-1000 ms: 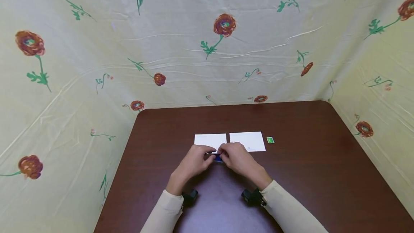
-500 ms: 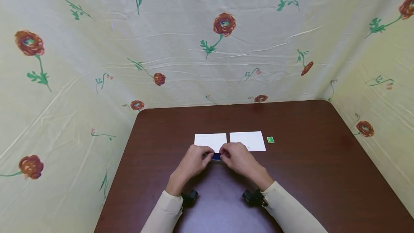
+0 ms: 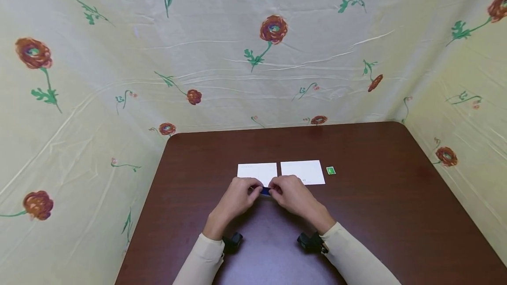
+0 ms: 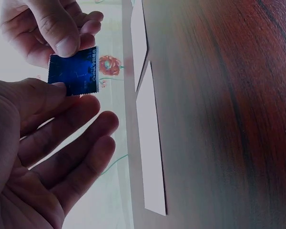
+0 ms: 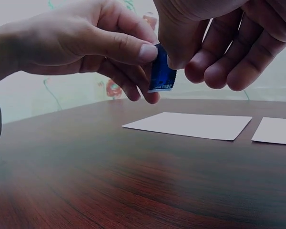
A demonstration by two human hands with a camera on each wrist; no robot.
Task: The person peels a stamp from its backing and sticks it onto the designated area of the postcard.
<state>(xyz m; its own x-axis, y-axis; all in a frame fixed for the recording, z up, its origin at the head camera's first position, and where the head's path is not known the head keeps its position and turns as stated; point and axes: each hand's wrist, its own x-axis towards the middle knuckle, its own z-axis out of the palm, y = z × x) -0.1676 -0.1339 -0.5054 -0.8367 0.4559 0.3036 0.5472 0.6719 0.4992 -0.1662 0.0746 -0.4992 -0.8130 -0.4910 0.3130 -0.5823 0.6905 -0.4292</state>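
Note:
A blue postage stamp (image 3: 265, 191) with perforated edges is held above the table between both hands. The left wrist view shows Chinese print and the word CHINA along one edge of the stamp (image 4: 78, 71). My left hand (image 3: 236, 193) pinches one side between thumb and finger, its other fingers spread loosely. From the opposite side, my right hand (image 3: 294, 193) pinches the stamp, thumb on its face. Just beyond the hands lie two white cards, or envelopes, side by side: a left one (image 3: 256, 170), partly covered by the fingers, and a right one (image 3: 303, 172).
A small green stamp (image 3: 331, 170) lies to the right of the right-hand card. Everything rests on a dark brown wooden table (image 3: 376, 214). A cream floral cloth (image 3: 222, 56) hangs behind the table and along its sides. Both wrists wear black cameras.
Both hands have shifted very slightly, the blue stamp moving a little left between the fingers and showing more of its face than a second ago. The cards and green stamp stay put.

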